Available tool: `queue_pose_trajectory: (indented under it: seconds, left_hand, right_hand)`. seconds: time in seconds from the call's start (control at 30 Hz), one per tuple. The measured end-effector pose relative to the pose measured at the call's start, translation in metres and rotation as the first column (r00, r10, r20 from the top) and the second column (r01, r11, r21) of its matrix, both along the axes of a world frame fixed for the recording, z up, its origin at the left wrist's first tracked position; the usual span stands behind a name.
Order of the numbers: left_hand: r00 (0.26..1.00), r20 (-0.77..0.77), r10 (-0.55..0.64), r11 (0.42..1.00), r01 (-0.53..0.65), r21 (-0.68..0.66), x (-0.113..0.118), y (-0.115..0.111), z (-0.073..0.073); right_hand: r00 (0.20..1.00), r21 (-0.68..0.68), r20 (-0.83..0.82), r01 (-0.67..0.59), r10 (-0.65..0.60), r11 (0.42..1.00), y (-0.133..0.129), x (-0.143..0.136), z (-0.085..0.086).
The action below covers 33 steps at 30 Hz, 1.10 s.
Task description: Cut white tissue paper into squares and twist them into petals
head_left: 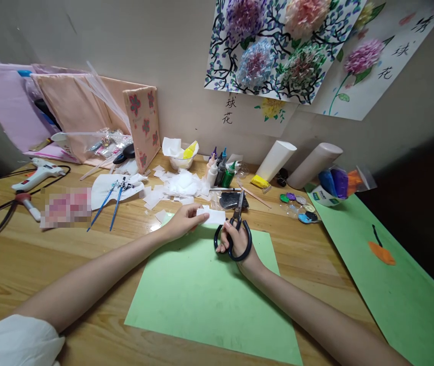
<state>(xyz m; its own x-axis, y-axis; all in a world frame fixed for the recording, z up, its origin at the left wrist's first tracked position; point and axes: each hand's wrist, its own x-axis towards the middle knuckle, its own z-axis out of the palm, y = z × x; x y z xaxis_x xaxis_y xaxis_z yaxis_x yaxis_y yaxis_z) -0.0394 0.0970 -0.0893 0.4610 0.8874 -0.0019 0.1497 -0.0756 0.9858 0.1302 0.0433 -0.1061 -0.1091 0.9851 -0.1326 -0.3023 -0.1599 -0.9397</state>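
My left hand (pixel 184 222) pinches a small white piece of paper (pixel 215 216) by its left end, over the far edge of a green sheet (pixel 209 290). Close beside it, my right hand (pixel 236 243) holds black-handled scissors (pixel 236 219), whose blades point up and away toward the back of the table. The scissors' large loops surround the fingers, and the right thumb and fingertips lie near the paper's right end. Whether they touch it I cannot tell. Behind the hands lies a pile of white paper scraps (pixel 182 185).
Paint bottles (pixel 220 173) and a clear bowl (pixel 181 158) stand behind the scraps. Brushes (pixel 116 206) and a glue gun (pixel 37 175) lie left. At right are clay lumps (pixel 307 217), a paper cup (pixel 326 197) and another green sheet (pixel 400 300). Flower pictures (pixel 274 51) hang on the wall.
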Motion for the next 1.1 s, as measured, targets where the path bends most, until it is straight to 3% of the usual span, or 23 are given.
queue_pose_trajectory:
  seconds: [0.1, 0.23, 0.3, 0.37, 0.6, 0.9, 1.1]
  left_hand:
    - [0.980, 0.079, 0.181, 0.983, -0.183, 0.027, -0.001, 0.004, 0.000]
    - [0.908, 0.175, 0.381, 0.916, -0.396, 0.061, -0.002, 0.008, 0.003]
    - [0.890, 0.188, 0.415, 0.899, -0.433, 0.066, -0.003, 0.008, 0.003]
    - [0.908, 0.156, 0.389, 0.910, -0.405, 0.089, -0.002, 0.006, 0.002]
    - [0.967, 0.037, 0.252, 0.955, -0.255, 0.153, 0.002, -0.001, -0.001]
    - [0.972, 0.056, 0.226, 0.961, -0.232, 0.153, 0.002, 0.000, -0.001]
    - [0.973, 0.072, 0.218, 0.967, -0.226, 0.120, 0.001, -0.001, -0.002]
  right_hand:
    - [0.973, -0.066, -0.087, -0.218, 0.212, 0.974, -0.001, 0.004, 0.008]
    - [0.808, -0.163, -0.106, -0.589, 0.579, 0.792, -0.004, 0.008, 0.014]
    - [0.741, -0.178, -0.104, -0.670, 0.664, 0.720, -0.005, 0.008, 0.012]
    - [0.717, -0.178, -0.103, -0.696, 0.690, 0.696, -0.005, 0.007, 0.007]
    - [0.731, -0.180, -0.103, -0.681, 0.675, 0.710, -0.005, 0.004, -0.001]
    - [0.780, -0.227, -0.101, -0.622, 0.617, 0.749, -0.004, -0.003, 0.002]
    - [0.828, -0.172, -0.079, -0.559, 0.555, 0.811, -0.009, -0.005, -0.010]
